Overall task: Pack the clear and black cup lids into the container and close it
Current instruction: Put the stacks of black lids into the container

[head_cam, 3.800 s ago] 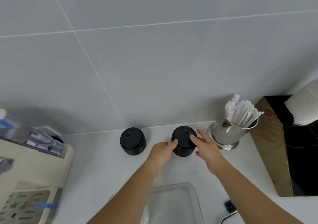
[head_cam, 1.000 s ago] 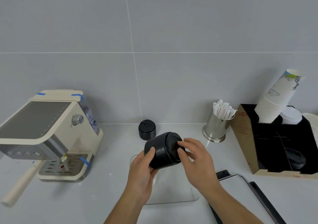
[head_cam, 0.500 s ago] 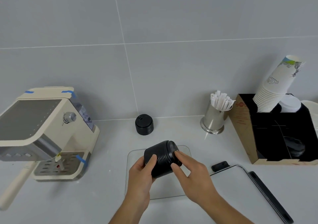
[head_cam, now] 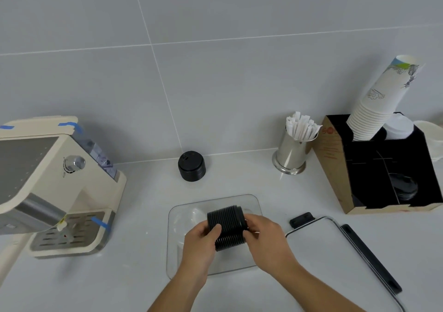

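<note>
Black lids: a ribbed stack of black plastic cup lids (head_cam: 226,227) lies on its side, held over the open container near the front edge of the bench.
Left hand: the left hand (head_cam: 200,244) grips the stack's left end, its thumb curled over the ribs.
Right hand: the right hand (head_cam: 266,237) clasps the right end, fingers wrapped round it.
Container: a clear plastic box with rounded corners (head_cam: 175,259) sits on the bench midway along the front edge; something clear and moulded shows inside, likely the clear lids, though I cannot be sure.
Second stack: another short stack of black lids (head_cam: 191,169) stands upright at the back edge of the bench, against the wall, well apart from the box.
Container's cover: a flat clear lid with black clip bars (head_cam: 335,254) lies just to the right of the box, toward the front right corner.
Handling: the lids look light and thin, and the nested stack is stiff only along its length. I would say it can fan apart if held by one end, so squeezing it from both ends, as now, suits it. The smooth plastic may slip.
Surroundings: a cream espresso machine (head_cam: 48,187) stands at the left edge, a steel cup of wrapped sticks (head_cam: 293,153) and a cardboard caddy of paper cups (head_cam: 335,167) toward the back right.
</note>
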Demonstrator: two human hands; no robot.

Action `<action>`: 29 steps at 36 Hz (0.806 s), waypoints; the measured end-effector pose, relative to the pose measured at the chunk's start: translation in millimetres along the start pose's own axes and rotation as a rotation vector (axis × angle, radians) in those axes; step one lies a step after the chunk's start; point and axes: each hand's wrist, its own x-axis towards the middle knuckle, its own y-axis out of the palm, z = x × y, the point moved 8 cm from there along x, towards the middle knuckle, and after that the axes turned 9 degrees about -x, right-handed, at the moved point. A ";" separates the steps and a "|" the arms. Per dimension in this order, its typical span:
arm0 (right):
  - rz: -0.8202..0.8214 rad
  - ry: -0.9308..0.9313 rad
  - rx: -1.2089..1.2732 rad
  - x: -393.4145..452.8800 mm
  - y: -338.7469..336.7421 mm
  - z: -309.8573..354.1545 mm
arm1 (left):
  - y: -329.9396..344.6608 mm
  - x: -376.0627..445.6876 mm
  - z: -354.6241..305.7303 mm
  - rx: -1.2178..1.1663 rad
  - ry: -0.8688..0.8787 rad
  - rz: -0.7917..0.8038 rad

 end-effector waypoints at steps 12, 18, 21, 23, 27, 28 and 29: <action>0.134 0.121 0.026 17.1 13.5 -9.4 | 24.8 17.6 8.2 0.115 -0.002 0.085; 0.137 0.127 -0.010 21.0 14.5 -12.1 | 30.0 21.5 10.1 0.131 0.031 0.099; 0.140 0.104 -0.013 20.0 13.5 -11.4 | 27.7 22.1 10.9 0.151 0.049 0.092; 0.136 0.085 -0.009 18.6 12.0 -11.1 | 26.8 22.4 11.3 0.158 0.060 0.091; 0.104 0.059 -0.001 13.3 1.4 -12.7 | 27.0 23.4 12.2 0.161 0.068 0.088; 0.086 0.055 -0.013 11.1 -3.2 -14.5 | 27.1 23.7 12.4 0.161 0.066 0.087; 0.064 0.069 -0.013 8.7 -9.1 -17.5 | 27.5 24.1 12.5 0.164 0.066 0.087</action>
